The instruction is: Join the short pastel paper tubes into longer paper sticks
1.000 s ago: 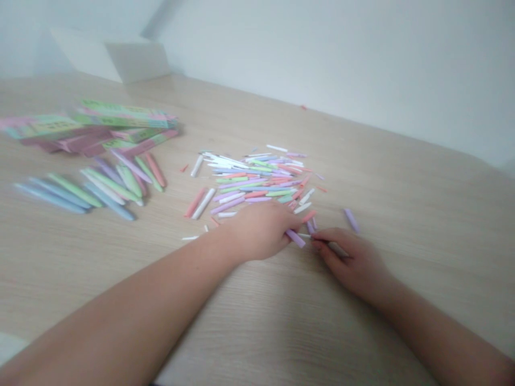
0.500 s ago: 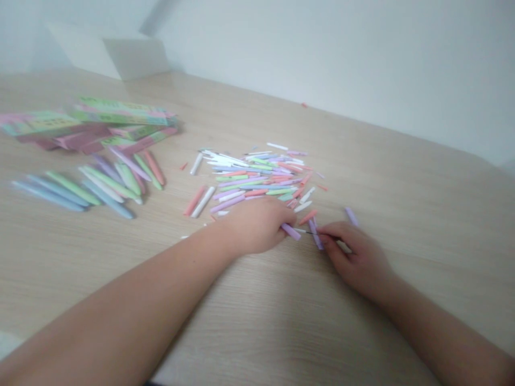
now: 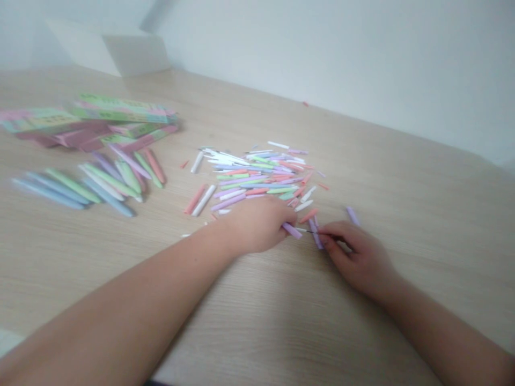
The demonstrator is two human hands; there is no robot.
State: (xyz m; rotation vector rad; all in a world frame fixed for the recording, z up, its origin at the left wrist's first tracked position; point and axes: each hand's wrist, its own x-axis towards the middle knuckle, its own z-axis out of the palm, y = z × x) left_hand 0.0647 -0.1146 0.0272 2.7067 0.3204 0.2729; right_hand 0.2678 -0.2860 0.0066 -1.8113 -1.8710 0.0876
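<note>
My left hand [image 3: 257, 224] rests on the wooden table [image 3: 281, 321] with its fingers closed round a short purple pen piece [image 3: 292, 231]. My right hand [image 3: 358, 258] lies just to its right, fingers pinched on a thin dark refill [image 3: 322, 235] that points toward the purple piece; a second purple piece [image 3: 316, 235] sits at its fingertips. The two hands are a few centimetres apart. Right behind them lies a heap of small pen parts [image 3: 257, 177] in white, purple, green and salmon.
A row of whole pastel pens [image 3: 92, 185] lies at the left, with flat pink and green boxes [image 3: 92, 120] behind it. One loose purple piece [image 3: 353, 215] lies right of the heap. A white box [image 3: 120, 51] stands against the wall at the back left.
My right hand has shifted slightly left and a purple piece now lies at its fingertips. The left hand has barely moved with its purple piece.
</note>
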